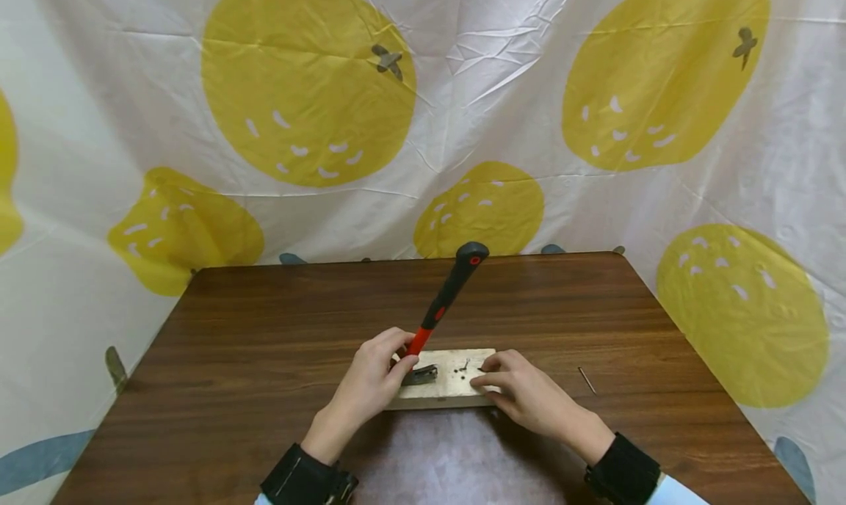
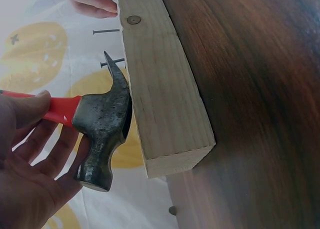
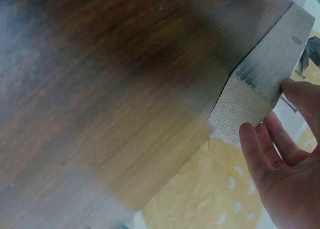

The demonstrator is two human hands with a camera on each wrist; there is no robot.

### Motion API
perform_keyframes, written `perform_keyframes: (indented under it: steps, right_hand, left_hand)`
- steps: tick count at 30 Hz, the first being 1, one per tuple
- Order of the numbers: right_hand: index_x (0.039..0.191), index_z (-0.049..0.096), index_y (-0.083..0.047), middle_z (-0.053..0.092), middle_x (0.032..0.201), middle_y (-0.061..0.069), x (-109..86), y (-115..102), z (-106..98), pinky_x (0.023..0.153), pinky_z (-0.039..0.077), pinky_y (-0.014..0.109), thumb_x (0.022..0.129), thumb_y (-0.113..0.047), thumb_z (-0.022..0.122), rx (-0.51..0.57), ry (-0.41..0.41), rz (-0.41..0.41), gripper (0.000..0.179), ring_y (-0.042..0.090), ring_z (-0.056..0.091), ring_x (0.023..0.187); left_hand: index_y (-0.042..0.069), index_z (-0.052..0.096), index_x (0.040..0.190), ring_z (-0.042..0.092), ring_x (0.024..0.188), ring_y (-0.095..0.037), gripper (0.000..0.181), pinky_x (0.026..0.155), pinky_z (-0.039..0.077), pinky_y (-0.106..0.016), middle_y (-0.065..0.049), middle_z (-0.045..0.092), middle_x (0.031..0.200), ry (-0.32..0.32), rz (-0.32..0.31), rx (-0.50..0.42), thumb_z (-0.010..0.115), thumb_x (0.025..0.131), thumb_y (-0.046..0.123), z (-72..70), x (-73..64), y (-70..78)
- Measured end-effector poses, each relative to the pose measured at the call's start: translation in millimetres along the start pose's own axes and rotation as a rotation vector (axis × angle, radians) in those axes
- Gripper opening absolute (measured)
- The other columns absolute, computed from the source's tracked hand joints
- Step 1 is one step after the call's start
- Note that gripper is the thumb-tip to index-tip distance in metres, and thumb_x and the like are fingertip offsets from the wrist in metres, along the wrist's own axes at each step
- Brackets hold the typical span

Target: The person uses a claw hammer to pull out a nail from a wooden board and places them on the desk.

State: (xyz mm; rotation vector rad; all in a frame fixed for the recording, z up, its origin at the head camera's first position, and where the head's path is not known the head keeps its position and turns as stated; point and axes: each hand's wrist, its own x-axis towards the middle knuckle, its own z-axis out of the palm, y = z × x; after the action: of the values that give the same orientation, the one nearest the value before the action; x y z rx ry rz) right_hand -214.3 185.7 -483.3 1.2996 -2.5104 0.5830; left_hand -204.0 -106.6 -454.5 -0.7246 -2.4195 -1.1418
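A pale wooden block (image 1: pixel 439 401) lies on the table, with two nails sticking up from its top; one nail (image 2: pixel 106 31) stands beyond the other nail (image 2: pixel 113 63) in the left wrist view. My left hand (image 1: pixel 373 376) holds a claw hammer by the red neck (image 2: pixel 65 109), thumb on one side and fingers behind. The hammer's steel head (image 2: pixel 102 119) is over the block's left part, claw toward the nails, its black grip (image 1: pixel 456 281) slanting up and away. My right hand (image 1: pixel 529 391) is at the block's right end, fingers loosely bent, thumb tip (image 3: pixel 290 84) at its edge.
A loose nail (image 1: pixel 587 380) lies on the brown wooden table (image 1: pixel 264 402), to the right of my right hand. Small dark holes show in the block's top near the nails. A white curtain with yellow fruit shapes (image 1: pixel 311 79) hangs behind the table and along its sides.
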Motion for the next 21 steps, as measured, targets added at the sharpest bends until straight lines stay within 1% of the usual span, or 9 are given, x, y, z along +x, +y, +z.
perform_keyframes:
  steps: [6, 12, 14, 21]
  right_hand:
    - [0.112, 0.078, -0.014, 0.062, 0.112, 0.006, -0.1, -0.1, -0.1, 0.083, 0.054, 0.038, 0.087, -0.004, 0.082, 0.001, 0.0, -0.001, 0.027, 0.023, 0.057, 0.105]
    - [0.111, 0.079, -0.013, 0.063, 0.111, 0.008, 0.2, 0.1, 0.8, 0.085, 0.054, 0.04, 0.085, -0.003, 0.083, -0.005, 0.019, -0.019, 0.028, 0.025, 0.058, 0.106]
    - [0.112, 0.078, -0.013, 0.063, 0.111, 0.009, 0.2, 0.5, 1.7, 0.086, 0.054, 0.041, 0.085, -0.003, 0.083, -0.01, 0.023, -0.023, 0.029, 0.026, 0.058, 0.106]
    - [0.112, 0.079, -0.014, 0.063, 0.112, 0.009, -0.1, 0.4, 2.4, 0.088, 0.053, 0.042, 0.087, -0.006, 0.082, -0.009, 0.022, -0.014, 0.026, 0.026, 0.058, 0.108]
  left_hand:
    - [0.005, 0.072, 0.107, 0.064, 0.078, -0.013, 0.022, 0.062, 0.054, -0.031, 0.001, 0.067, 0.091, -0.015, 0.011, 0.001, 0.078, 0.088, -0.004, -0.7, 0.3, 0.1]
    - [0.004, 0.072, 0.106, 0.065, 0.08, -0.015, 0.022, 0.063, 0.057, -0.036, -0.001, 0.067, 0.092, -0.001, 0.022, -0.015, 0.078, 0.087, -0.006, 1.3, 1.2, 0.0]
    - [0.003, 0.072, 0.106, 0.066, 0.08, -0.015, 0.021, 0.063, 0.057, -0.036, -0.001, 0.067, 0.093, 0.005, 0.024, -0.018, 0.078, 0.087, -0.005, 2.1, 1.7, 0.3]
    - [0.004, 0.071, 0.105, 0.066, 0.081, -0.016, 0.021, 0.065, 0.059, -0.039, -0.002, 0.067, 0.093, 0.003, 0.019, -0.038, 0.078, 0.088, -0.004, 5.6, 3.7, 1.4]
